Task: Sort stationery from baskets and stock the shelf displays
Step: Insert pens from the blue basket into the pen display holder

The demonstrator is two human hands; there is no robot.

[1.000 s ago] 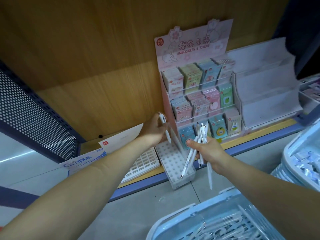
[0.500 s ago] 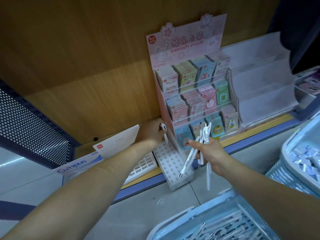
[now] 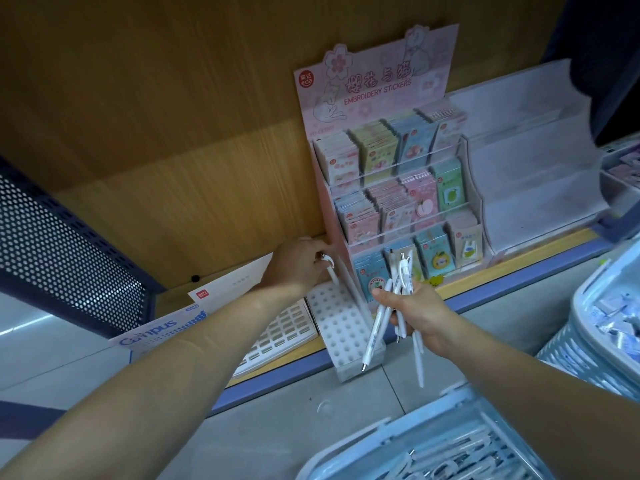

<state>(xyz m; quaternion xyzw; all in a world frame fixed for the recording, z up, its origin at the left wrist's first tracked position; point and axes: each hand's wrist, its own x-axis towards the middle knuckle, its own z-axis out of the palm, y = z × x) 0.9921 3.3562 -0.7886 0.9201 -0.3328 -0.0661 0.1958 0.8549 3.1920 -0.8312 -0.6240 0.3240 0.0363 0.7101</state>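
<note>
My left hand grips a single white pen, its tip pointing down at the back rows of a white pen rack full of holes on the shelf. My right hand holds a bunch of several white pens, fanned out in front of the rack's right side, tips hanging down. A pale blue basket at the bottom holds more pens.
A pink embroidery-sticker display stands right of the rack, then a white tiered stand. A Campus notebook, an envelope and a sheet of small labels lie at the left. A second basket sits at the right.
My left hand has carried its single pen lower and further back over the holed rack. My right hand keeps its bunch of pens in about the same place.
</note>
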